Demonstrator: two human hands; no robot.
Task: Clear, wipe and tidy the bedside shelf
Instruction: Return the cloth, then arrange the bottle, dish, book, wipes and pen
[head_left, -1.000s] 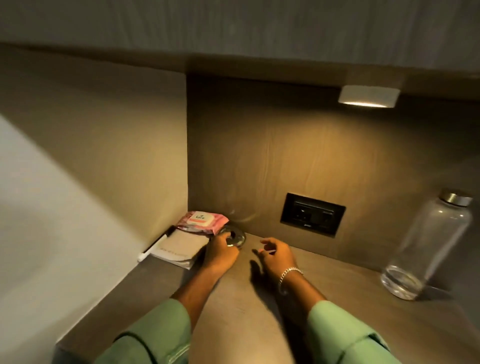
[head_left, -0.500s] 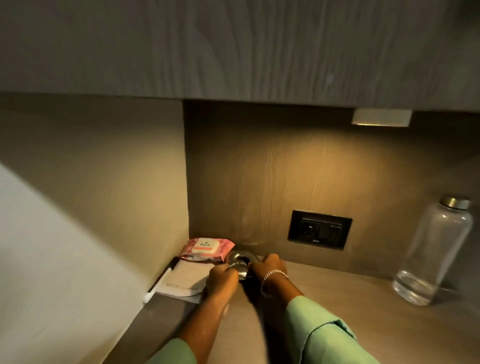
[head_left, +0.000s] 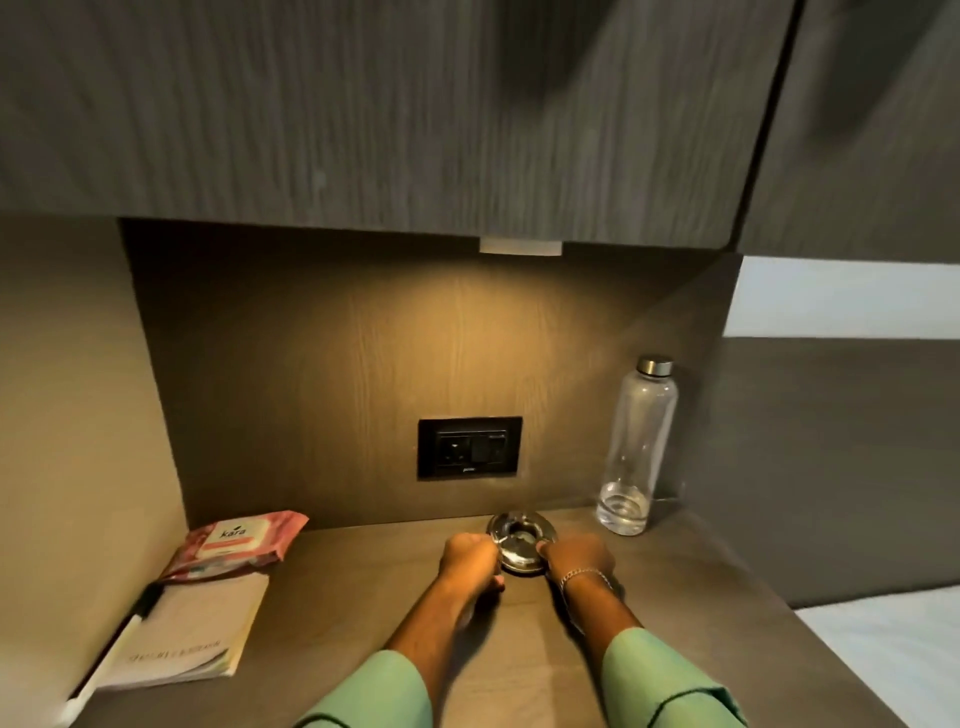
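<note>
A round glass dish (head_left: 521, 543), possibly an ashtray, sits on the wooden shelf (head_left: 363, 613) close to the back panel, right of centre and just below the wall socket (head_left: 470, 448). Both hands hold it. The left hand (head_left: 470, 564) is curled closed against the dish's left rim; the right hand (head_left: 579, 558) is closed on the right rim, with a fingertip showing over the edge. Whether the dish is lifted or rests on the surface cannot be told. The right wrist carries a chain bracelet (head_left: 584, 576). Both forearms come out of light green sleeves (head_left: 374, 696).

A clear bottle (head_left: 636, 447) with a metal cap stands upright to the right of the dish, near it but apart, in the back right corner. It holds a little water at the bottom.

At the left end of the shelf a pink pack of wipes (head_left: 236, 540) lies flat against the back corner, its near edge overlapping a pale notebook (head_left: 192, 631). A pen (head_left: 111, 654) lies along the notebook's left side, by the side wall.

A small lamp (head_left: 519, 246) is fixed beneath the overhead cabinet (head_left: 363, 114) and lights the back panel.
</note>
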